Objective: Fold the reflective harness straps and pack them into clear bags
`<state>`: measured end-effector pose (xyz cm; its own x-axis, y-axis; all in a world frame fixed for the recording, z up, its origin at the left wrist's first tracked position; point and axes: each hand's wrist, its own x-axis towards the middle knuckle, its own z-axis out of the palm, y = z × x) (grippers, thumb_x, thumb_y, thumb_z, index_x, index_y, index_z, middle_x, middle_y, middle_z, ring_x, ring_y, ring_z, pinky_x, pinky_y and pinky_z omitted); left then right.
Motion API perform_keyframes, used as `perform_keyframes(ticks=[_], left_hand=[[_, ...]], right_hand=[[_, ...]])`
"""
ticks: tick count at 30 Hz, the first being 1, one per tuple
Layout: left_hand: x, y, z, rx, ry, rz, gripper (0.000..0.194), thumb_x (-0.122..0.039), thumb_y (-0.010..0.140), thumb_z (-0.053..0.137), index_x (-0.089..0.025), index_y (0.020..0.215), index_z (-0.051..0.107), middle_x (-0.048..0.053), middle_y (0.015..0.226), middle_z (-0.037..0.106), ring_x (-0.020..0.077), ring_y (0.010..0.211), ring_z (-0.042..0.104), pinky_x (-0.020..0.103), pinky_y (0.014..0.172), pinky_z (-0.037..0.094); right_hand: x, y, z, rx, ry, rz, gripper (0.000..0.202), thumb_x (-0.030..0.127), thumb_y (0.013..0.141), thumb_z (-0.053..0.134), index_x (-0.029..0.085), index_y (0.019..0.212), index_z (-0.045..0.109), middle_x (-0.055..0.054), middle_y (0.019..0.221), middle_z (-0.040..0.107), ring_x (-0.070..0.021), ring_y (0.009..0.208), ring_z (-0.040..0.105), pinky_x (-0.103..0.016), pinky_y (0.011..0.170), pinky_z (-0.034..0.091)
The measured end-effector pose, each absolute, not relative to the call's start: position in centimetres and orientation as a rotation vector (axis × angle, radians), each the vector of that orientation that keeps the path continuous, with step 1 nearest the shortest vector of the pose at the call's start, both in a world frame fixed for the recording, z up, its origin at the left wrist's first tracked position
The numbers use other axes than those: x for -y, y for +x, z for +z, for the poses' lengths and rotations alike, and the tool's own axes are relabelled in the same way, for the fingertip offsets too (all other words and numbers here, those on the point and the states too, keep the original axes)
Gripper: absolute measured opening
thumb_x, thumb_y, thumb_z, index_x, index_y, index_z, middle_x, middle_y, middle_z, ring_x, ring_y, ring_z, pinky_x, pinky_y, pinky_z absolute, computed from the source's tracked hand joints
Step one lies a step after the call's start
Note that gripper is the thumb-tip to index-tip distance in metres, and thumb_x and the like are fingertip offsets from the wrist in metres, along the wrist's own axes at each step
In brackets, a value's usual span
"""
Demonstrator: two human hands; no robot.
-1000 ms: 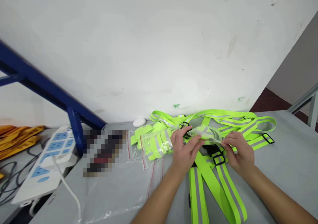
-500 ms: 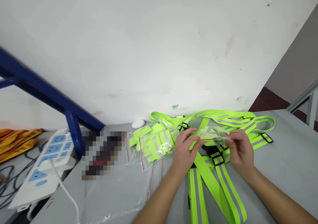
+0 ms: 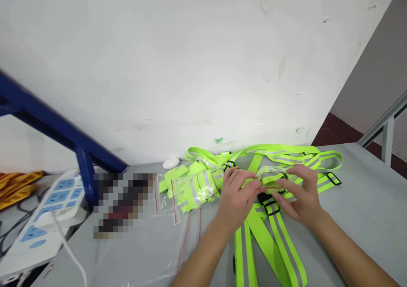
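Observation:
My left hand (image 3: 237, 198) is closed, its fingertips pinching the edge of a clear zip bag (image 3: 270, 172) with a red seal line. Folded lime reflective strap shows inside the bag. On the bag's other side, my right hand (image 3: 302, 193) has its thumb and index finger on either side of the red seal. Beneath both hands lies a spread-out lime reflective strap harness (image 3: 265, 236) with black buckles. Just left of my left hand, filled zip bags (image 3: 199, 189) of lime strap lie in an overlapping pile.
Flat clear zip bags (image 3: 149, 244) lie on the grey table (image 3: 365, 193) at front left. A white power strip (image 3: 47, 219) with a cable is at far left, near yellow cloth (image 3: 19, 185). A white oval object (image 3: 171, 163) sits by the wall. A blue metal frame (image 3: 57, 128) rises at left.
My right hand has moved left along the seal, closer to my left hand. The bag is lower and tilted differently. The whole view has shifted slightly.

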<state>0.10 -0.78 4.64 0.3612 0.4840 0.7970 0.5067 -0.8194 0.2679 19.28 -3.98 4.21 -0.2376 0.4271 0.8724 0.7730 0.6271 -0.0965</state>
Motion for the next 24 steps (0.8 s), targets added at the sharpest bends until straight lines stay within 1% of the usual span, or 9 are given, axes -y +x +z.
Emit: perform_keyframes(ticks=[5, 9, 12, 14, 15, 17, 19, 21, 24], left_hand=[[1.2, -0.2, 5.8, 0.869, -2.577, -1.291, 0.014, -0.015, 0.089, 0.057, -0.021, 0.077, 0.060, -0.002, 0.074, 0.060, 0.0114, 0.072, 0.055, 0.044, 0.101, 0.038], [1.4, -0.4, 6.5, 0.775, -2.626, -1.145, 0.015, -0.010, 0.089, 0.053, -0.020, 0.079, 0.058, -0.003, 0.073, 0.060, 0.0116, 0.077, 0.056, 0.044, 0.106, 0.035], [1.4, -0.2, 6.6, 0.718, -2.640, -1.116, 0.014, -0.010, 0.089, 0.052, -0.021, 0.082, 0.058, -0.002, 0.076, 0.062, 0.0125, 0.081, 0.058, 0.043, 0.107, 0.036], [1.4, 0.0, 6.5, 0.747, -2.657, -1.120, 0.015, -0.011, 0.090, 0.050, -0.022, 0.084, 0.057, 0.001, 0.088, 0.065, 0.0144, 0.089, 0.061, 0.045, 0.107, 0.037], [1.4, 0.1, 6.4, 0.781, -2.689, -1.123, 0.015, -0.011, 0.090, 0.049, -0.022, 0.084, 0.057, 0.004, 0.100, 0.066, 0.0167, 0.098, 0.061, 0.047, 0.107, 0.038], [1.4, 0.1, 6.1, 0.858, -2.827, -1.129, 0.015, -0.013, 0.092, 0.047, -0.022, 0.082, 0.054, 0.011, 0.127, 0.058, 0.0215, 0.119, 0.055, 0.047, 0.106, 0.042], [1.4, 0.1, 5.8, 0.889, -3.013, -1.136, 0.015, -0.015, 0.093, 0.044, -0.022, 0.081, 0.050, 0.012, 0.144, 0.047, 0.0233, 0.134, 0.043, 0.045, 0.105, 0.044], [1.4, 0.0, 5.4, 0.890, -3.131, -1.164, 0.015, -0.014, 0.094, 0.043, -0.022, 0.082, 0.047, 0.010, 0.145, 0.047, 0.0220, 0.139, 0.037, 0.044, 0.107, 0.043], [1.5, 0.1, 4.7, 0.854, -3.130, -1.292, 0.014, -0.012, 0.093, 0.044, -0.022, 0.083, 0.045, 0.010, 0.138, 0.056, 0.0210, 0.137, 0.040, 0.045, 0.107, 0.042]], right_hand=[[4.2, 18.5, 4.6, 2.048, -1.058, -0.506, 0.029, 0.034, 0.081, 0.069, 0.026, 0.108, 0.063, -0.010, 0.111, 0.055, -0.0277, 0.102, 0.049, -0.053, 0.096, 0.036], [4.1, 18.1, 4.6, 2.018, -1.162, -0.437, 0.013, 0.030, 0.082, 0.068, 0.026, 0.094, 0.068, -0.010, 0.111, 0.058, -0.0274, 0.102, 0.050, -0.051, 0.095, 0.035], [4.2, 18.1, 4.8, 2.007, -1.254, -0.403, 0.008, 0.028, 0.080, 0.067, 0.026, 0.089, 0.068, -0.010, 0.110, 0.059, -0.0290, 0.101, 0.050, -0.050, 0.090, 0.035], [4.3, 18.2, 5.0, 2.044, -1.298, -0.405, 0.011, 0.028, 0.079, 0.068, 0.026, 0.090, 0.066, -0.010, 0.110, 0.059, -0.0296, 0.100, 0.051, -0.050, 0.087, 0.035], [4.3, 18.3, 5.0, 2.069, -1.307, -0.409, 0.014, 0.028, 0.080, 0.068, 0.026, 0.093, 0.065, -0.011, 0.110, 0.060, -0.0293, 0.099, 0.052, -0.050, 0.088, 0.035], [4.1, 18.6, 4.9, 2.108, -1.281, -0.402, 0.021, 0.032, 0.083, 0.065, 0.026, 0.102, 0.060, -0.011, 0.109, 0.061, -0.0276, 0.098, 0.055, -0.050, 0.091, 0.034], [3.9, 18.9, 4.6, 2.108, -1.215, -0.384, 0.027, 0.035, 0.086, 0.062, 0.025, 0.110, 0.053, -0.010, 0.106, 0.062, -0.0252, 0.097, 0.057, -0.049, 0.096, 0.033], [3.7, 19.0, 4.2, 2.080, -1.156, -0.386, 0.026, 0.035, 0.088, 0.060, 0.026, 0.110, 0.049, -0.008, 0.102, 0.064, -0.0231, 0.095, 0.059, -0.049, 0.099, 0.032], [3.4, 19.1, 3.7, 2.045, -1.129, -0.445, 0.020, 0.034, 0.087, 0.063, 0.027, 0.101, 0.050, -0.006, 0.096, 0.065, -0.0214, 0.090, 0.061, -0.049, 0.100, 0.033]])
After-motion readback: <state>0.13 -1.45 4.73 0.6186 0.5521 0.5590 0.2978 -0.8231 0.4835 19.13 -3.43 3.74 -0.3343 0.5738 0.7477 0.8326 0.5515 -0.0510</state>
